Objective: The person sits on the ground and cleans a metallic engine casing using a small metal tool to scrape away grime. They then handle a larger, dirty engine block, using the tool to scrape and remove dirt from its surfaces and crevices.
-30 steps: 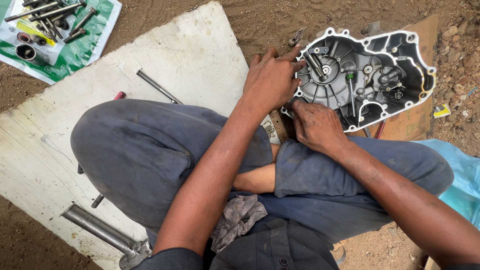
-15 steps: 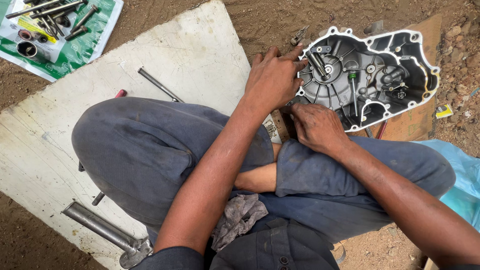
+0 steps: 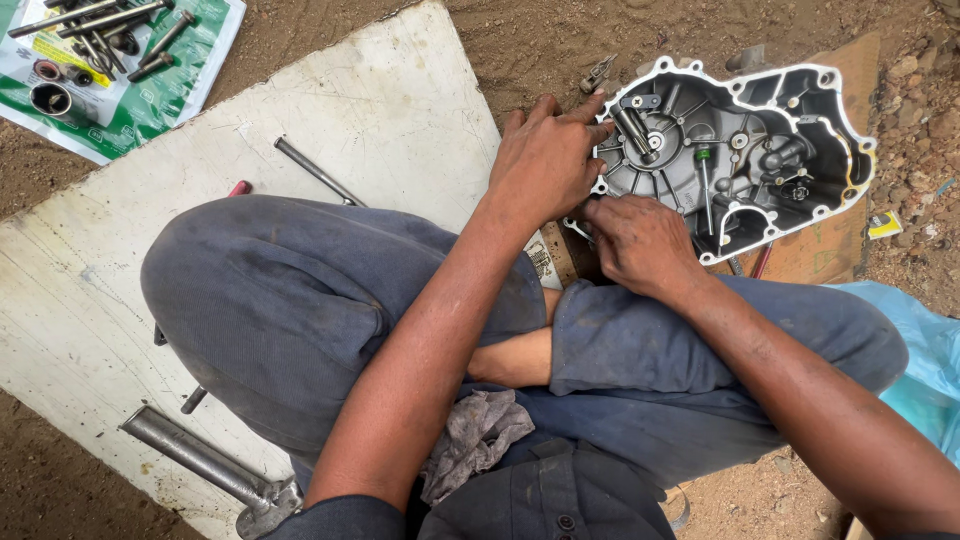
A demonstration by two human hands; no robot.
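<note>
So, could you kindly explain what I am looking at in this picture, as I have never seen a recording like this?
The camera sits on a person's head and looks down, so you see their own arms and bent knees in blue-grey trousers. The person sits on a white board laid on bare earth. Both hands rest on the near left edge of a grey metal engine cover lying open side up: the left hand over its rim, the right hand just below. What the fingers grip is hidden. A thin metal rod and a thicker steel tube lie on the board. At top left, bolts and sockets sit on a green sheet. A grey rag lies in the lap.
</note>
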